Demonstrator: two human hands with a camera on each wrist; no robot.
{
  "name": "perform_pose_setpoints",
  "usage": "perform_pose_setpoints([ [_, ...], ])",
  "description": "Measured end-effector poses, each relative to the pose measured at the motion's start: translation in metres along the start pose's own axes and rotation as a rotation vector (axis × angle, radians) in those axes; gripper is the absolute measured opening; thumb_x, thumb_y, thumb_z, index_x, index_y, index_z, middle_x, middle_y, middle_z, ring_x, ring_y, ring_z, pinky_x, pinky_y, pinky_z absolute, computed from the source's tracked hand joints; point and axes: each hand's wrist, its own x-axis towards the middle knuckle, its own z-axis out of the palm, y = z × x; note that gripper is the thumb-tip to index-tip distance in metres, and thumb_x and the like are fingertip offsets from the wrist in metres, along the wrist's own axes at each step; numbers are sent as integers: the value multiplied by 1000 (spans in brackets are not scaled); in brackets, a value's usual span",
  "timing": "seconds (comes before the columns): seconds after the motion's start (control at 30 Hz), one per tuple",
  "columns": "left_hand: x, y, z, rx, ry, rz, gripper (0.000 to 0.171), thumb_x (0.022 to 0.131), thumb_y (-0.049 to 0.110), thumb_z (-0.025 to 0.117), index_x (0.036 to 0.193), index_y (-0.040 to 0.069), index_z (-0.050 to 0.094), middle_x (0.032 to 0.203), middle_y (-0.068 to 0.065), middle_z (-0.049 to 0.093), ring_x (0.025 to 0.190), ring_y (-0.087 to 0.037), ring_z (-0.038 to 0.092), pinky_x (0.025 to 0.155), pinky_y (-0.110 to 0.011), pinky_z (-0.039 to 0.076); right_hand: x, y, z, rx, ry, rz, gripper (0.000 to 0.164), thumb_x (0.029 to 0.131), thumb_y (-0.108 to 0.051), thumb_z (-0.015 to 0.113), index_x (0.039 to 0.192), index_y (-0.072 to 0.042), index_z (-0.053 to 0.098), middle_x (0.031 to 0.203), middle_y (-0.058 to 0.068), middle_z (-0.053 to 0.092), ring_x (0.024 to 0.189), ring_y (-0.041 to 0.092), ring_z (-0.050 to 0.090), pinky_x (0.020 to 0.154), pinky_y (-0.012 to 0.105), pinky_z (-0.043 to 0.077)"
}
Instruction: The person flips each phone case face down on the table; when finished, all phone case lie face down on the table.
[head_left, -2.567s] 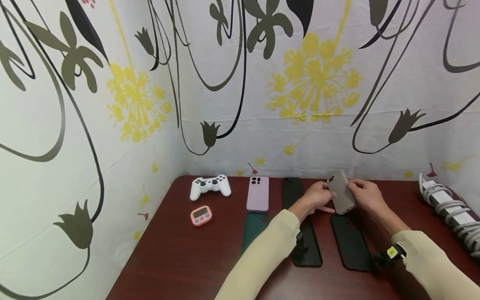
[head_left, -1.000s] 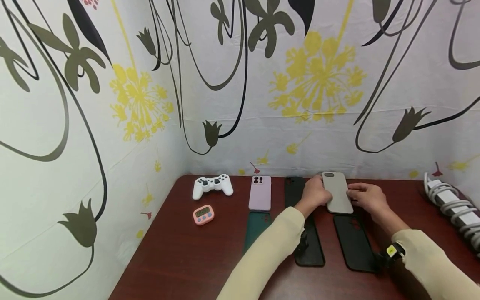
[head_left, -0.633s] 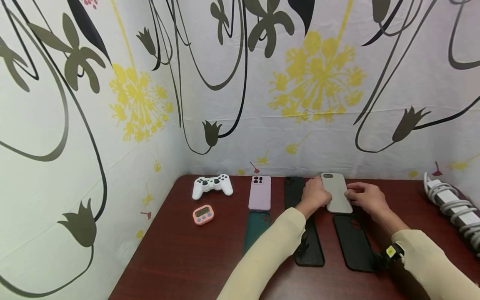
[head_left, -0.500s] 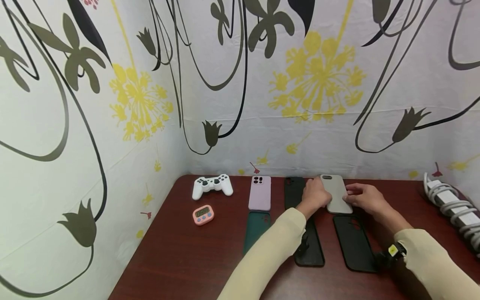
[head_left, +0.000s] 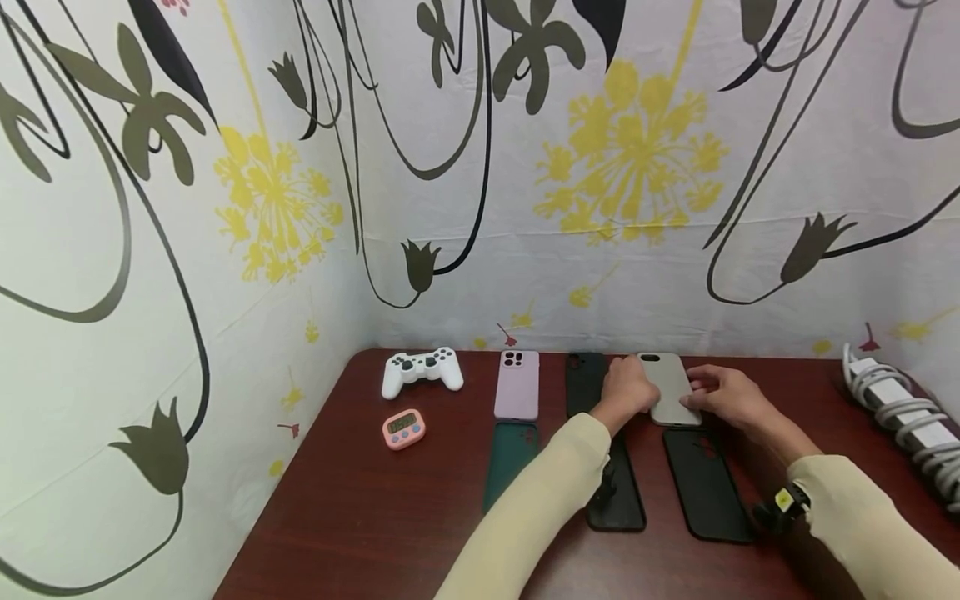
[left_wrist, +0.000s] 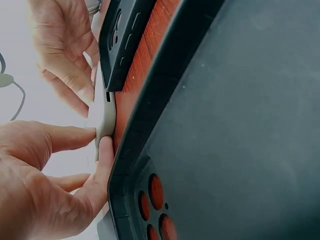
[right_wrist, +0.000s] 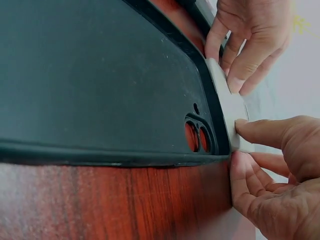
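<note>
A beige phone case (head_left: 666, 388) lies back side up near the table's far edge. My left hand (head_left: 628, 387) holds its left side, thumb on top and fingers at the edge. At its right side, my right hand (head_left: 727, 397) pinches the near corner; the right wrist view shows the thumb on top and a fingertip beneath. Just nearer lies a black phone case (head_left: 708, 485), inner side up. Left of the beige case sits another black case (head_left: 585, 383), partly covered by the left hand. A third black case (head_left: 622, 492) is partly under the left wrist.
Farther left lie a lilac phone case (head_left: 517, 385) and a dark green case (head_left: 512, 460), partly behind the left sleeve. A white game controller (head_left: 422, 372) and a pink timer (head_left: 404, 429) sit at the left. A cord-wrapped power strip (head_left: 896, 400) runs along the right edge.
The beige case, earlier tilted up between both hands, is now down flat on the table. It has slid slightly left and nearer, and the right hand has moved toward its near corner.
</note>
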Motion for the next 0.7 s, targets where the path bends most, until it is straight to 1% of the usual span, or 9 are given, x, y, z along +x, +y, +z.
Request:
perform_pose_setpoints([
  [0.07, 10, -3, 9, 27, 6, -7, 14, 85, 16, 79, 80, 19, 66, 69, 2, 60, 57, -17, 59, 49, -26, 48, 0, -1, 0, 0, -2, 3, 70, 100, -24, 74, 151, 14, 43, 135, 38, 60, 113, 37, 66, 74, 26, 57],
  [0.13, 11, -3, 9, 40, 0, -5, 18, 85, 15, 78, 74, 18, 64, 69, 2, 59, 57, -17, 59, 48, -26, 46, 1, -1, 0, -2, -2, 4, 70, 100, -24, 75, 150, 14, 44, 134, 37, 61, 111, 36, 66, 73, 25, 56],
  [0.27, -3, 5, -6, 43, -30, -2, 23, 87, 12, 77, 68, 13, 65, 76, -2, 61, 60, -20, 61, 48, -29, 47, 2, 0, -1, -6, 0, 2, 71, 99, -23, 75, 150, 15, 44, 132, 36, 61, 109, 34, 66, 71, 24, 56],
  [0.3, -6, 5, -8, 49, -17, 10, 22, 86, 11, 77, 68, 12, 64, 78, -3, 60, 61, -20, 60, 48, -29, 46, 2, 0, -1, -8, 2, 1, 71, 99, -23, 76, 150, 15, 44, 131, 36, 61, 109, 34, 66, 71, 24, 55],
  [0.43, -8, 7, -10, 64, -17, 11, 22, 86, 14, 78, 68, 14, 66, 74, -1, 62, 59, -18, 60, 49, -27, 47, 2, 1, -1, -10, 1, -2, 71, 99, -23, 75, 150, 15, 43, 132, 37, 60, 111, 38, 65, 72, 25, 56],
  [0.53, 3, 2, 0, 68, -7, 20, 18, 85, 17, 79, 72, 17, 67, 68, 2, 63, 57, -16, 61, 50, -26, 48, 1, 1, -1, -15, 3, 5, 71, 100, -24, 75, 150, 15, 43, 133, 37, 60, 112, 38, 65, 73, 25, 55],
  [0.57, 3, 1, 1, 57, -5, 22, 13, 85, 17, 80, 78, 18, 69, 71, 2, 64, 58, -16, 61, 51, -26, 49, 1, 1, 0, -17, 5, 9, 71, 100, -24, 75, 150, 15, 44, 133, 37, 60, 111, 37, 65, 73, 25, 55],
  [0.63, 5, -2, 3, 48, 12, 41, 13, 83, 19, 81, 91, 18, 70, 82, 1, 66, 65, -16, 62, 56, -26, 51, 0, 0, 1, -19, 14, 24, 70, 99, -26, 75, 149, 15, 45, 133, 36, 61, 110, 35, 65, 74, 25, 55],
  [0.7, -1, -4, -2, 21, 33, 70, 29, 82, 20, 84, 107, 18, 69, 99, 0, 66, 75, -15, 61, 63, -24, 52, -1, -2, 3, -20, 27, 39, 71, 99, -30, 75, 148, 14, 47, 132, 34, 62, 108, 32, 65, 74, 24, 54],
])
